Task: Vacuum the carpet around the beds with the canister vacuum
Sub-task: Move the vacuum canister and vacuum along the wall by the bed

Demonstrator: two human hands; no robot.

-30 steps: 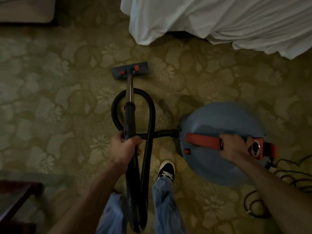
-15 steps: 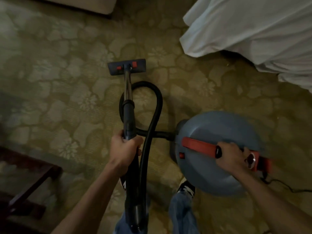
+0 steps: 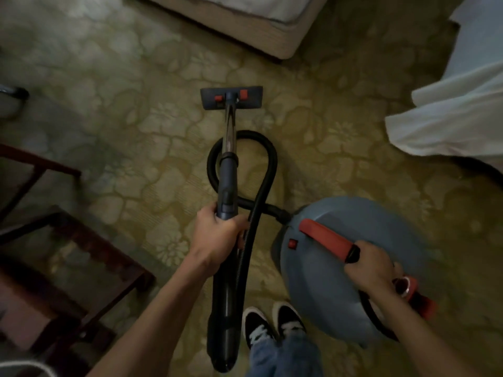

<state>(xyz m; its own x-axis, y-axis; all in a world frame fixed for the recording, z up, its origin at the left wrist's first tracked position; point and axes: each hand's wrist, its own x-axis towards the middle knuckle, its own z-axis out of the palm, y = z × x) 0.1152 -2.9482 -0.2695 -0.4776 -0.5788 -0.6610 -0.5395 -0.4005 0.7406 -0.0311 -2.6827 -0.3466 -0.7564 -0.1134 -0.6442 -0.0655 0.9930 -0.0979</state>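
While the carpet spreads out on every side of both hands, the bed base lies well ahead of them. Beneath the right hand is the canister, that hand's fingers curled round its red handle. The left hand grips the wand, the hose looping just beyond and beside it, the floor head flat on the carpet further ahead. Best to park the canister clear of that loop, then push the floor head in straight, overlapping strokes toward the bed base.

I'm counting one canister vacuum, one wand, one hose, one floor head; two hands, left hand and right hand; two shoes; two beds.
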